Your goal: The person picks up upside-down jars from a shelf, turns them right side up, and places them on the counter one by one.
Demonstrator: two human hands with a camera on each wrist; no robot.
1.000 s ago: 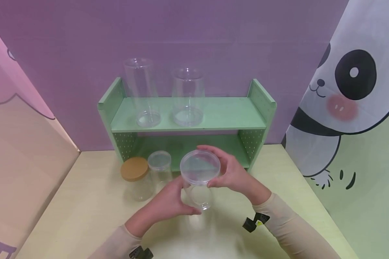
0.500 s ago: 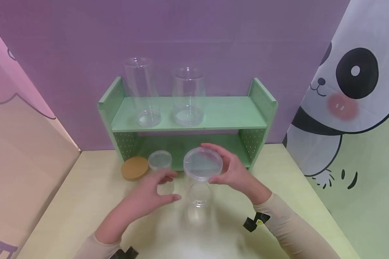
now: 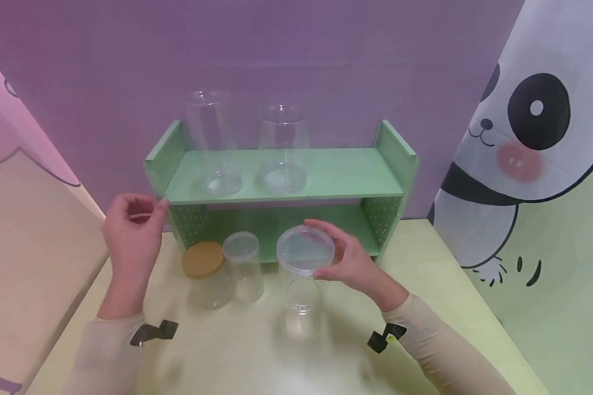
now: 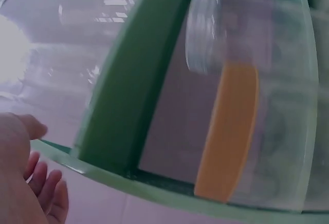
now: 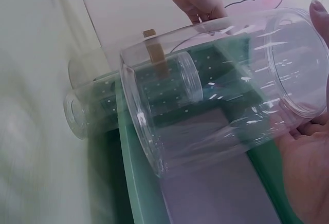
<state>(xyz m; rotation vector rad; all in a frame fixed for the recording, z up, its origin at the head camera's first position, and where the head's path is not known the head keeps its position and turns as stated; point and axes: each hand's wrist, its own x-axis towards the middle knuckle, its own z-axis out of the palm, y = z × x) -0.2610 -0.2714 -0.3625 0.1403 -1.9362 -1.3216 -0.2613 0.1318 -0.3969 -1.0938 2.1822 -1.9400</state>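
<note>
My right hand (image 3: 348,263) grips a clear jar (image 3: 301,291) around its clear lid (image 3: 305,249), thumb on the near side and fingers behind. In the right wrist view the jar (image 5: 205,90) looks see-through, with nothing inside. My left hand (image 3: 134,236) is raised at the left end of the green shelf (image 3: 346,170), fingers loosely bent and holding nothing. The left wrist view shows the same hand (image 4: 31,178) beside the shelf's edge. Between the hands stand a jar with a tan lid (image 3: 203,260) and a slim clear jar (image 3: 244,269).
Two tall clear containers, a taller one (image 3: 212,145) and a wider one (image 3: 283,145), stand on the upper shelf board. The lower board (image 3: 286,219) lies behind the jars. A purple backdrop (image 3: 326,71) rises behind, with a panda print (image 3: 529,137) at right.
My left hand has let go of the clear jar and moved left and up to the shelf's left end. The right hand keeps its grip, nearly in place.
</note>
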